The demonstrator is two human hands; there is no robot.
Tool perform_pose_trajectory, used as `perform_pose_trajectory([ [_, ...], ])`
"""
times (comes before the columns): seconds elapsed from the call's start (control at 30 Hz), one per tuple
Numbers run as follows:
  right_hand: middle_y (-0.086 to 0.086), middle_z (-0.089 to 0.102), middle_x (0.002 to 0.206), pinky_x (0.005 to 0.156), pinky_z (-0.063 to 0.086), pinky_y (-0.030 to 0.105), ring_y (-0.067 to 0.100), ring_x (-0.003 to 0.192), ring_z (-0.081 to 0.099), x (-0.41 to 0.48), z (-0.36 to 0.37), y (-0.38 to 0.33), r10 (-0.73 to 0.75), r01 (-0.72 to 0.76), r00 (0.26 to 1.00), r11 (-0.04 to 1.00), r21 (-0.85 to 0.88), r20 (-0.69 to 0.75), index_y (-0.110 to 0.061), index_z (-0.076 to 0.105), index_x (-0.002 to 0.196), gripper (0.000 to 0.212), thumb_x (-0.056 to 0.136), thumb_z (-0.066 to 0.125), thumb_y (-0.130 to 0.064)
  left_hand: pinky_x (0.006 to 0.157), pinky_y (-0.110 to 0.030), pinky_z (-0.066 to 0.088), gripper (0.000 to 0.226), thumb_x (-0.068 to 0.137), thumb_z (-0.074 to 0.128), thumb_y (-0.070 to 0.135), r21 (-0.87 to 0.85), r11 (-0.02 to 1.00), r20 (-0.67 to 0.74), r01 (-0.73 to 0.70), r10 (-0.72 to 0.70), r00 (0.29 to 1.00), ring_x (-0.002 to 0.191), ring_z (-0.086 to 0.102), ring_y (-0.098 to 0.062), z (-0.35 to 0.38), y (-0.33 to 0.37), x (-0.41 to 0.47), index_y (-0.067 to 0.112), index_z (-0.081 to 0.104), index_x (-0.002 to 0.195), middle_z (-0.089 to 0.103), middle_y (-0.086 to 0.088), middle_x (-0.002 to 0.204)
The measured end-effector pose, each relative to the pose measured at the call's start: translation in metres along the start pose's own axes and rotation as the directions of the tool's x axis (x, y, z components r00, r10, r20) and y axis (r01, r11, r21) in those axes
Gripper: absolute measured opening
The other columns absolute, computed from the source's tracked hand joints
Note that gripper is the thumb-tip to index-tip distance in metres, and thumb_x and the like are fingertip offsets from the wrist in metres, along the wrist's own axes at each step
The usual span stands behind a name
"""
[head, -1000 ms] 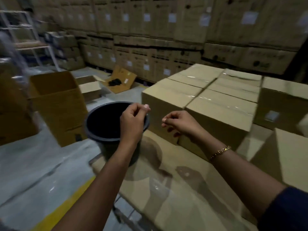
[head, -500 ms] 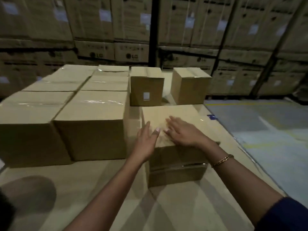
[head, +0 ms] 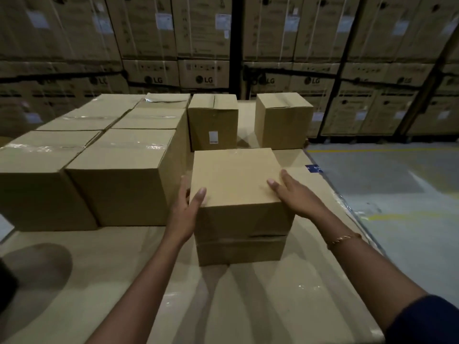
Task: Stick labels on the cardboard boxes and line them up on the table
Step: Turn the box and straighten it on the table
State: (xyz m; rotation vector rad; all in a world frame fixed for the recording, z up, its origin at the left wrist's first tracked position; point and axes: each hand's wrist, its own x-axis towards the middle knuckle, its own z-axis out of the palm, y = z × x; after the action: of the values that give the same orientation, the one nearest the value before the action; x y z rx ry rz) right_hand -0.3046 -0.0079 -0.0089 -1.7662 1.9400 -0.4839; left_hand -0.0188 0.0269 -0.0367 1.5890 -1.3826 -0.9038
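Observation:
A plain cardboard box (head: 238, 184) stands near the table's right side, its near face showing a taped seam. My left hand (head: 185, 212) grips its left top corner, thumb on the top and fingers down the side. My right hand (head: 294, 197) grips the right top corner the same way. Behind it stands a box with a small white label (head: 213, 138) on its near face, and an unlabelled-looking box (head: 283, 120) to the right. A block of several taped boxes (head: 119, 170) fills the left side.
The cardboard-covered table (head: 248, 306) ends at a right edge beside the grey floor (head: 397, 194) with yellow lines. Stacked large cartons (head: 203, 75) form a wall behind. A dark object (head: 7, 289) sits at the left edge.
The view swung from a black bucket on the left to the boxes. My hands went from lying flat on the box top to gripping its two near corners.

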Motion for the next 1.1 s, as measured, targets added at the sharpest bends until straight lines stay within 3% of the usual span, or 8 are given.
perform_pose_trajectory([
  [0.1,-0.007,0.029,0.166,0.122,0.028,0.050,0.023,0.151,0.030,-0.022,0.011,0.035,-0.018,-0.044,0.995,0.819,0.573,0.102,-0.038,0.022,0.160,0.104,0.075,0.035,-0.097,0.117,-0.054,0.025,0.093,0.077,0.038,0.092,-0.110,0.992,-0.007,0.056,-0.057,0.998,0.150,0.029,-0.027,0.012,-0.020,-0.030,0.047,0.018,0.156,0.030,0.003,0.164],
  [0.23,-0.002,0.046,0.155,0.117,0.036,0.042,0.020,0.141,0.046,-0.038,0.031,0.056,-0.023,-0.116,0.982,0.717,0.687,0.189,-0.032,0.031,0.158,0.108,0.072,0.034,-0.098,0.118,-0.047,0.026,0.094,0.087,0.043,0.075,-0.108,0.965,0.001,0.238,-0.239,0.971,0.149,0.031,-0.030,0.037,-0.027,-0.048,0.024,0.017,0.161,0.032,-0.006,0.162],
  [0.37,-0.007,0.059,0.142,0.099,0.051,0.036,0.011,0.123,0.060,-0.032,0.014,0.056,-0.081,0.019,0.995,0.737,0.675,0.060,-0.042,0.048,0.139,0.094,0.064,0.050,-0.098,0.111,-0.050,0.042,0.099,0.078,0.043,0.091,-0.013,0.992,-0.089,0.124,-0.125,0.988,0.134,0.051,-0.029,0.037,-0.004,-0.041,0.027,0.040,0.153,0.052,-0.004,0.150],
  [0.53,-0.010,0.066,0.129,0.085,0.054,0.025,0.005,0.112,0.065,-0.009,-0.035,0.038,-0.097,0.154,0.988,0.737,0.658,-0.123,-0.032,0.050,0.143,0.049,0.098,0.060,-0.049,0.100,-0.050,0.049,0.079,0.083,0.052,0.080,-0.024,0.998,-0.177,-0.050,0.045,0.983,0.119,0.058,-0.022,0.015,0.042,-0.008,0.039,0.042,0.150,0.060,0.005,0.134],
  [0.77,-0.004,0.061,0.116,0.069,0.047,0.032,0.011,0.096,0.059,0.012,-0.044,0.030,0.080,-0.121,0.991,0.865,0.487,0.103,-0.022,0.050,0.138,0.043,0.106,0.042,-0.049,0.105,-0.049,0.042,0.073,0.096,0.062,0.045,0.068,0.997,0.202,0.021,-0.035,0.979,0.136,0.045,-0.031,0.024,0.058,0.019,0.039,0.023,0.157,0.037,0.001,0.158],
  [0.9,0.005,0.049,0.150,0.073,0.052,0.035,0.021,0.112,0.060,0.017,-0.035,0.040,0.144,-0.180,0.983,0.876,0.447,0.115,-0.026,0.029,0.158,0.064,0.103,0.043,-0.055,0.118,-0.057,0.030,0.074,0.097,0.050,0.060,0.355,0.934,0.236,-0.047,-0.041,0.971,0.149,0.028,-0.032,0.032,0.049,0.038,0.043,0.014,0.159,0.021,-0.001,0.167],
  [1.0,0.003,0.021,0.169,0.106,0.043,0.044,0.031,0.144,0.039,0.024,-0.037,0.033,0.068,-0.071,0.997,0.961,0.268,0.023,-0.033,0.002,0.163,0.080,0.102,0.051,-0.048,0.118,-0.056,0.029,0.070,0.099,0.044,0.062,0.507,0.858,0.244,-0.081,-0.053,0.968,0.150,0.024,-0.032,0.027,0.056,0.054,0.042,0.014,0.159,0.017,-0.001,0.168],
  [1.1,0.000,0.022,0.168,0.118,0.028,0.041,0.025,0.151,0.028,0.040,-0.047,0.019,-0.061,0.070,0.994,0.993,0.099,-0.095,-0.027,0.018,0.163,0.072,0.101,0.056,-0.036,0.115,-0.051,0.033,0.063,0.098,0.042,0.062,0.689,0.687,0.111,-0.234,0.219,0.969,0.147,0.028,-0.025,0.026,0.076,0.029,0.038,0.029,0.155,0.030,0.002,0.160],
])
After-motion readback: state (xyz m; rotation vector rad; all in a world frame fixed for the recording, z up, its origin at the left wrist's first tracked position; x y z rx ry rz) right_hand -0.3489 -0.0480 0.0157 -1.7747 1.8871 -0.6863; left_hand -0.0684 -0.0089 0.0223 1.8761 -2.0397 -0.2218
